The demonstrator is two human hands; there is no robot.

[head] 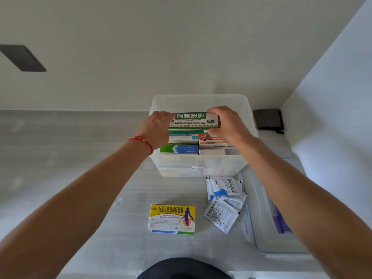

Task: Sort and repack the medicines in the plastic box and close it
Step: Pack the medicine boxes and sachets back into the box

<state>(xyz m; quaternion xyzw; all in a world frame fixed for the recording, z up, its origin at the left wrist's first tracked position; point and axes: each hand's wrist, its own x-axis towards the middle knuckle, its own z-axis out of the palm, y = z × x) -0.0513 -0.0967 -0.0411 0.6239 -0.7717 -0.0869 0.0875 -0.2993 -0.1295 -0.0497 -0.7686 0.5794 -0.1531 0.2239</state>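
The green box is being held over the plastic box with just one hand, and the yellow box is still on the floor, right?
Not quite. The head view shows both hands on the green box: the left hand grips one end, the right hand the other, over the plastic box. The yellow box does still lie on the floor.

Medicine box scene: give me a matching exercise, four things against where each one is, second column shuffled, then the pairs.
Things:
1. green carton
2. yellow carton
3. white sachets
4. box lid

Places:
A. on the floor in front of the plastic box, beside the sachets
B. held by the left hand and right hand over the open box
C. on the floor, under the right forearm
D. loose pile on the floor, between the yellow carton and the lid

Pairs: 1-B, 2-A, 3-D, 4-C
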